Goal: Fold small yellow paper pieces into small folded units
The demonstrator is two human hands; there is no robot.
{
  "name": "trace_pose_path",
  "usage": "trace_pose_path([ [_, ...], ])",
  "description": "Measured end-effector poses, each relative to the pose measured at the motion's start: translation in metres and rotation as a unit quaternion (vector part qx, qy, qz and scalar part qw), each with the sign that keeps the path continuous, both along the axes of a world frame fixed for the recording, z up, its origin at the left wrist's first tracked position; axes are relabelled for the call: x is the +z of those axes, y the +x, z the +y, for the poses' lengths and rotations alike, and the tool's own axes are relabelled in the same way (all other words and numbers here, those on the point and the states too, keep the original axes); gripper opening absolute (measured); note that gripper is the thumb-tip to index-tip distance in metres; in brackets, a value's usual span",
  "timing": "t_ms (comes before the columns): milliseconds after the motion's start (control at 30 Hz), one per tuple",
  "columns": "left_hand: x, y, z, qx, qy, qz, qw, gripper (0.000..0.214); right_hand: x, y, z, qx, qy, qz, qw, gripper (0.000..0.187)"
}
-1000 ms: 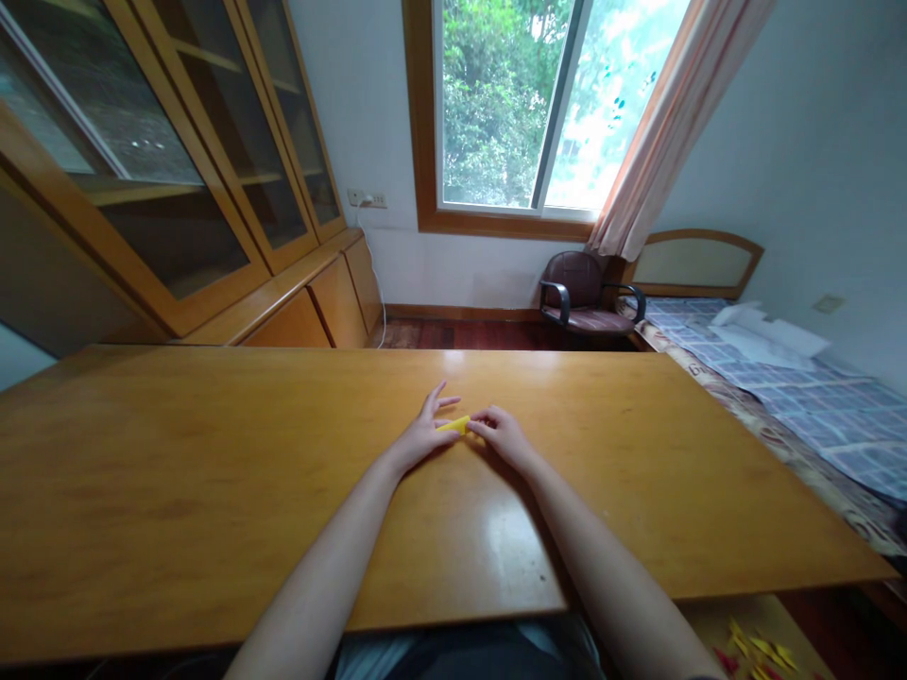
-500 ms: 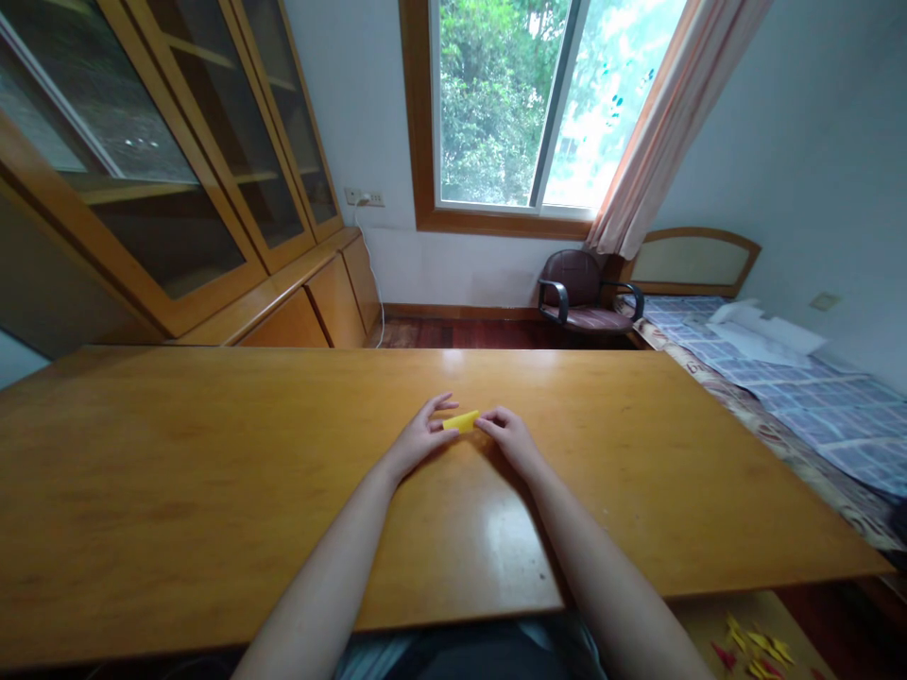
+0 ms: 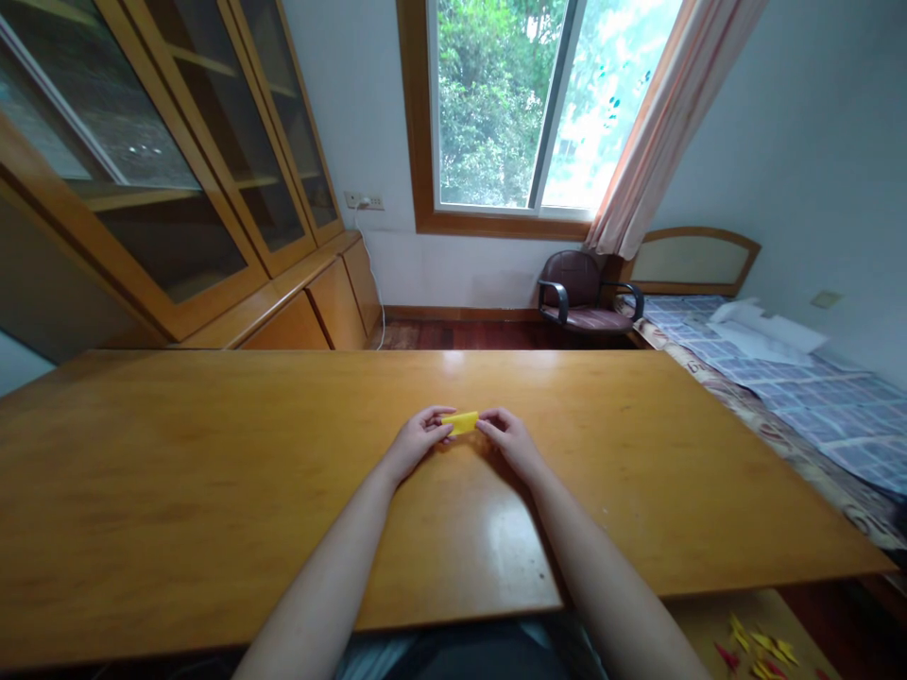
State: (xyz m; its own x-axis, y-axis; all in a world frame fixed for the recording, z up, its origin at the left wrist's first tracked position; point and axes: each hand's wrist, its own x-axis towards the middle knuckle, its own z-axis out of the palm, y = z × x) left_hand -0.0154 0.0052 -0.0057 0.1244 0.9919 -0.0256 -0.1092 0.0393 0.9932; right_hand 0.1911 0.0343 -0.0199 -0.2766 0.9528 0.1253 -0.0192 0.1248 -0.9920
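Note:
A small folded piece of yellow paper [image 3: 464, 423] is held between my two hands, just above the middle of the wooden table. My left hand [image 3: 423, 436] pinches its left end, thumb in front and fingers behind. On the other side, my right hand [image 3: 507, 433] grips the right end between thumb and fingertips. The paper looks like a narrow strip, nearly level. Its ends are partly covered by my fingertips, and the fold details are too small to make out.
The wooden table [image 3: 213, 491] spreads wide around my hands. At lower right, a box or drawer [image 3: 698, 633] holds several yellow and red folded paper pieces [image 3: 761, 650]. Beyond the table stand an office chair [image 3: 585, 293], a bed [image 3: 800, 378] and a glass-door cabinet [image 3: 233, 189].
My left hand's fingers, raised and spread before, have come down and closed on the yellow paper's left end. The paper is slightly more level. My right hand has hardly moved.

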Motion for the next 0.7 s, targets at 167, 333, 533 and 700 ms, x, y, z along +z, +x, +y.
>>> trace_pose_path([
  [167,-0.001,0.0008,0.0005,-0.002,0.006,0.015,1.0,0.048,-0.0067,-0.0024,0.0001,0.031,-0.008,0.04,0.999,0.041],
  [333,-0.0021,0.0037,0.0002,-0.015,0.017,0.038,0.999,0.046,-0.0045,-0.0023,-0.0024,0.047,-0.001,0.001,0.999,0.039],
  [533,-0.0045,0.0038,0.0008,-0.015,0.016,0.048,0.999,0.047,-0.0003,-0.001,-0.0045,0.044,-0.011,-0.016,0.999,0.036],
  [700,-0.0063,0.0025,0.0022,-0.016,0.025,0.052,0.998,0.05,-0.0008,-0.0011,-0.0044,0.041,-0.017,-0.003,0.999,0.037],
])
